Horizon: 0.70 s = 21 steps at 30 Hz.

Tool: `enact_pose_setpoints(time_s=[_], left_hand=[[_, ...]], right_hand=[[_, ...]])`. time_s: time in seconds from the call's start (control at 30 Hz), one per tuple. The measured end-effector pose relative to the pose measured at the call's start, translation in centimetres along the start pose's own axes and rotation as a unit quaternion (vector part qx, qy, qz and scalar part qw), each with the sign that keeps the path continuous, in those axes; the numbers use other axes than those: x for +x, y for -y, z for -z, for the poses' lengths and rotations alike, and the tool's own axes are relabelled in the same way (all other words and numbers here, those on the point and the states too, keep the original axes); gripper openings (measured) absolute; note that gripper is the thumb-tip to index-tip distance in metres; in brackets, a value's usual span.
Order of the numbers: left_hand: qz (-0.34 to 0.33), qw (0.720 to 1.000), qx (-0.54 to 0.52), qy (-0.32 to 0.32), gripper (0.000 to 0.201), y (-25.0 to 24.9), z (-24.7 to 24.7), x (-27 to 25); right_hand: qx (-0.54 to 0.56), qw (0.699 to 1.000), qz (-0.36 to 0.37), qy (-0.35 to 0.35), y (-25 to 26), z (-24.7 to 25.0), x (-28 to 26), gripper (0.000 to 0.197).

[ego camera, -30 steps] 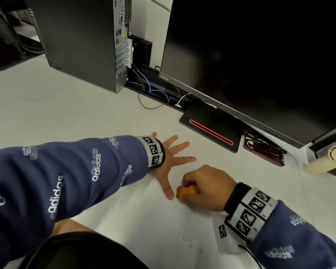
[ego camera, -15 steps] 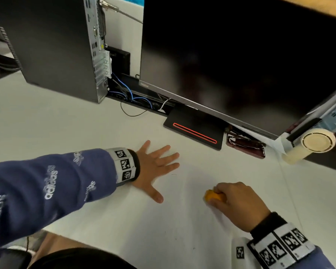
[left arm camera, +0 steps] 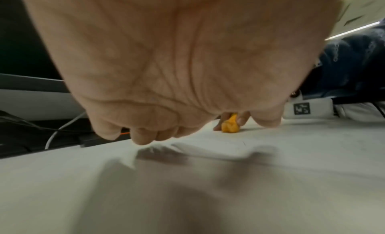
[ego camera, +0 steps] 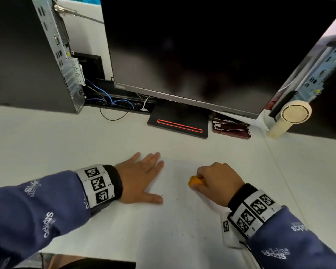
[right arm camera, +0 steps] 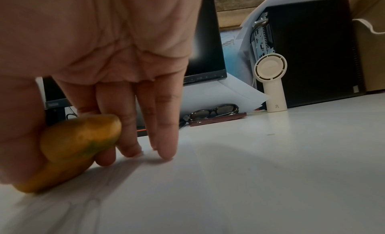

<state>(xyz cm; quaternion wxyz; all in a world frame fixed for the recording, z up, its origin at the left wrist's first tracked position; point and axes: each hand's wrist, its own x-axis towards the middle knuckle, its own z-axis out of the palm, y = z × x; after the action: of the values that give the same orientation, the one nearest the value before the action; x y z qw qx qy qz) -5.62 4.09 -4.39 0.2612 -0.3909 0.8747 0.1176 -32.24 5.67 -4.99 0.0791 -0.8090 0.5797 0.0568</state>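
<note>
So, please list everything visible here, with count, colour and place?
Flat desk top: one, white, under everything.
Thin paper sheet: one, white, on desk's front.
Rounded orange lump: one, orange, pressed on paper.
Wide flat monitor: one, black, at back; red-striped base.
Left computer tower: one, black, back left.
Right computer tower: one, black, back right.
Round-headed plastic fan: one, cream, upright before right tower.
Thick-framed glasses: one pair, black, on dark red case.
Thin cables: several, blue, between left tower and monitor.
Left hand: one, flat on paper.
Right hand: one, pinches lump.
</note>
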Motion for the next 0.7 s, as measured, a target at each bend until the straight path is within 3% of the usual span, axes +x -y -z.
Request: enact_pose_setpoints(time_s=[0.07, 0.2, 0.27, 0.33, 0.5, 0.7], left_hand=[[-0.024, 0.999, 0.018, 0.02, 0.115, -0.4, -0.8, -0.1], [-0.23, 0.972, 0.014, 0.05, 0.105, -3.8, -2.3, -1.9], [-0.289, 0.956, 0.011, 0.051, 0.098, -4.4, -2.4, -2.1], [-0.269, 0.963, -0.022, 0.021, 0.095, -3.3, -1.5, -1.6], [-0.085, 0.993, -0.077, -0.026, 0.09, 3.9, 1.7, 1.5], [-0.042, 0.998, -0.01, 0.034, 0.111, 4.6, 2.5, 4.5]], right_hand=[[0.01, 1.0, -0.002, 0.001, 0.0, 0.0, 0.1, 0.042], [0.016, 1.0, -0.001, 0.003, -0.1, 0.0, 0.2, 0.041], [0.018, 1.0, -0.002, 0.003, 0.0, -0.1, 0.2, 0.042], [0.02, 1.0, -0.006, 0.006, 0.0, 0.0, 0.2, 0.042], [0.021, 0.999, -0.004, 0.024, 0.2, 0.6, 1.0, 0.042], [0.022, 0.999, -0.017, 0.023, 0.9, 1.5, 2.1, 0.042]])
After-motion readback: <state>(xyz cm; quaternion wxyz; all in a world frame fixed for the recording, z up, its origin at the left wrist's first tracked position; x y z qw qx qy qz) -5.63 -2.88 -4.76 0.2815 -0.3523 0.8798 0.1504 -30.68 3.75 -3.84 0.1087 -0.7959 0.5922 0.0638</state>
